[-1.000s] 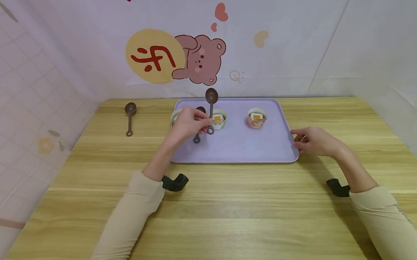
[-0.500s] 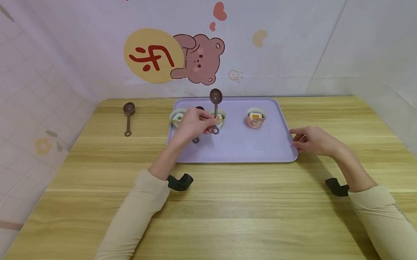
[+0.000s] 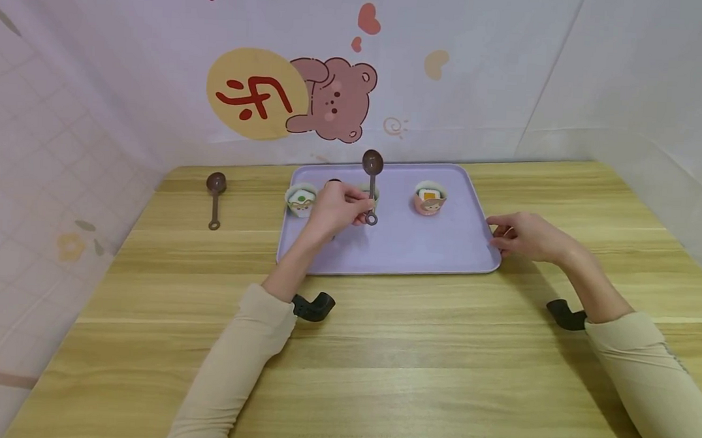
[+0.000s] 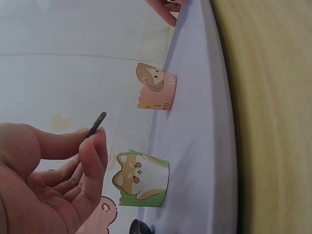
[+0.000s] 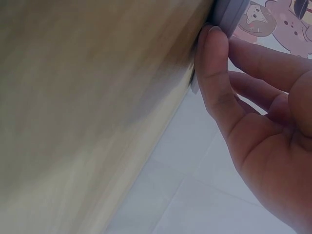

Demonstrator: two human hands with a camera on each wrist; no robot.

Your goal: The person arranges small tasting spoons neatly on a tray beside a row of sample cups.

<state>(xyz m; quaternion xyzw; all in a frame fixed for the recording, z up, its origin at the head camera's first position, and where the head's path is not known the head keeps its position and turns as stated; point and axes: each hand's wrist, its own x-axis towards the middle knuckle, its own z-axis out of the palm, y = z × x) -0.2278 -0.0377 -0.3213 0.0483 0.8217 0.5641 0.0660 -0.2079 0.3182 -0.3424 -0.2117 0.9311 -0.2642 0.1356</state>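
My left hand (image 3: 335,208) pinches a brown measuring spoon (image 3: 373,162) by its handle, bowl up, above the lilac tray (image 3: 414,248). Close behind those fingers stands a green paper baking cup with a dog face (image 4: 146,178). A second brown spoon (image 4: 140,227) lies on the tray, mostly hidden by the left hand in the head view. To the left is another paper cup (image 3: 300,204) with a white piece inside. A pink paper cup (image 3: 429,206) holds a white and orange piece farther right. My right hand (image 3: 529,236) grips the tray's right rim between thumb and fingers.
A third brown spoon (image 3: 215,200) lies on the wooden table (image 3: 415,365), left of the tray. Behind the table hangs a white backdrop (image 3: 479,107) with a printed bear. Dark wrist mounts (image 3: 314,307) jut out at both cuffs.
My left hand has moved a little to the right with the spoon, uncovering the left paper cup and now covering most of the middle one. My right hand stays at the tray's rim.
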